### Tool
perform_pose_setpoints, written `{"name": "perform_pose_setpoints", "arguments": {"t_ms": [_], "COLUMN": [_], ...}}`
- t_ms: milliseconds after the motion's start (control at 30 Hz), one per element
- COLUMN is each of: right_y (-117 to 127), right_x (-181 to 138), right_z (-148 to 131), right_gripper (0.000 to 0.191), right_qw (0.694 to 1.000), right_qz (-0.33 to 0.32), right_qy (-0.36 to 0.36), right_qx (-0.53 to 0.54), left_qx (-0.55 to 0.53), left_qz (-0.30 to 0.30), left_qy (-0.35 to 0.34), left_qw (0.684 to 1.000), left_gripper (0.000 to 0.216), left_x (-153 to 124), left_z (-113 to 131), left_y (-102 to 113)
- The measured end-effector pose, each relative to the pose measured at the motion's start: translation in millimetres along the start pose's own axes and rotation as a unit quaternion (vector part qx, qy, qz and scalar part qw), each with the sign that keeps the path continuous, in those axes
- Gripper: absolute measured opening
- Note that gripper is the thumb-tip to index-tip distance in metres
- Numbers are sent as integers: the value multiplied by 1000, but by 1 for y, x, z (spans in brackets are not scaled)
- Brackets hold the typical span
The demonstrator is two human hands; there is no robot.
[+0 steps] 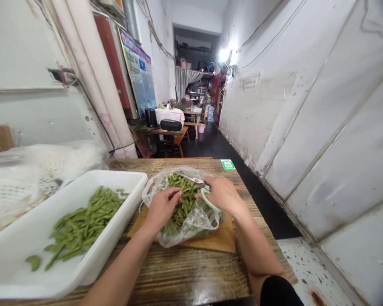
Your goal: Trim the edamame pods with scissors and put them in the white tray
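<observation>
My right hand [221,193] grips a pair of scissors [194,179] with pale green handles, its blades pointing left above the pods. My left hand [166,205] is closed in a pinch over the same pods; whatever its fingertips hold cannot be told apart from the green behind. Under both hands, green soybean pods [185,205] fill an open clear plastic bag [191,227]. The bag rests on a wooden board [221,243]. To the left, a white plastic tray [121,227] contains a loose heap of green pods [86,221].
The wooden table [178,272] carries everything, with a green QR-code sticker [227,165] near its far right corner. Plastic-wrapped white baskets [44,165] stand beyond the tray at left. Farther off is another table holding a black case [170,124]. A white wall runs along the right.
</observation>
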State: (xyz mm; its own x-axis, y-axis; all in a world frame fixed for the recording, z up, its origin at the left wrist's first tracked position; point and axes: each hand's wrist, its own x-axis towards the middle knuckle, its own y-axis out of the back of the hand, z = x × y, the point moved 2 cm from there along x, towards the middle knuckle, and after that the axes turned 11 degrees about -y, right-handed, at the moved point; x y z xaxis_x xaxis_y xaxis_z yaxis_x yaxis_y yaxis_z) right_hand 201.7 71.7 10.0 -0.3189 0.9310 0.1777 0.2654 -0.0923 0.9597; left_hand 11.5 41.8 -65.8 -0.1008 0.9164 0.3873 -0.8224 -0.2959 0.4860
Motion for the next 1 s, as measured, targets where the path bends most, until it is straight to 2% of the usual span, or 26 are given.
{"name": "perform_pose_setpoints", "arguments": {"t_ms": [133,300,433,667,767,900,1000], "right_y": [-2,-3,-3,-2,0,3,3], "right_x": [0,-6,-9,-10,-11,-13,-13], "right_z": [-6,-12,-14,-14,-14,-15,-14], "right_gripper": [44,46,49,53,54,48,42], "right_qw": [994,986,987,987,986,988,989], "right_qz": [-9,-40,-34,-38,-37,-39,-41], "right_qy": [53,98,107,123,123,106,98], "right_qx": [93,128,117,93,103,107,106], "left_qx": [-156,-223,-235,-112,-99,-166,-276], "left_qz": [58,86,85,77,70,59,75], "left_qy": [53,68,64,12,-3,23,82], "left_qw": [985,969,966,991,993,984,955], "left_gripper": [51,55,53,32,28,32,43], "left_x": [-5,-10,-12,-12,-13,-14,-15], "left_z": [4,13,16,29,30,28,27], "left_y": [13,20,24,33,35,32,28]}}
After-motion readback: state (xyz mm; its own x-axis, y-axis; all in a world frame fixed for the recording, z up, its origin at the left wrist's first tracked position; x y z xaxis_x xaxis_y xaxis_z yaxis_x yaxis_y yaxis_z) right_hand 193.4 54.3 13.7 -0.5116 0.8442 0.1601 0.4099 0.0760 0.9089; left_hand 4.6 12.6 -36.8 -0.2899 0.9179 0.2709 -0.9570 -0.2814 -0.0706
